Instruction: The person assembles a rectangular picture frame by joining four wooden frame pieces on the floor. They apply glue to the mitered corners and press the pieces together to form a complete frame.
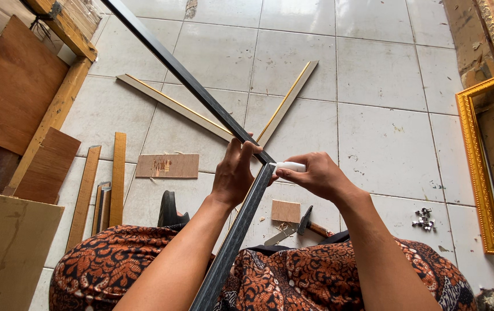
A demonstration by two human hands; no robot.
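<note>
Underfoot, a white tiled floor (pixel 385 75) fills most of the room, littered with wood chips. Plywood boards (pixel 11 86) lean along the left, and gold frames (pixel 480 173) stand at the right. Two pale moulding strips (pixel 172 103) lie crossed on the tiles, with wooden slats (pixel 117 178) nearby. Two dark frame bars (pixel 189 78) meet at a corner in front of the person, above patterned trousers. The left hand (pixel 235 173) is closed around that corner. The right hand (pixel 316 175) pinches a small white tube (pixel 287 167), its tip at the joint. A hammer (pixel 310 224), a small wood block (pixel 285 211) and metal clips (pixel 424 219) lie on the floor.
</note>
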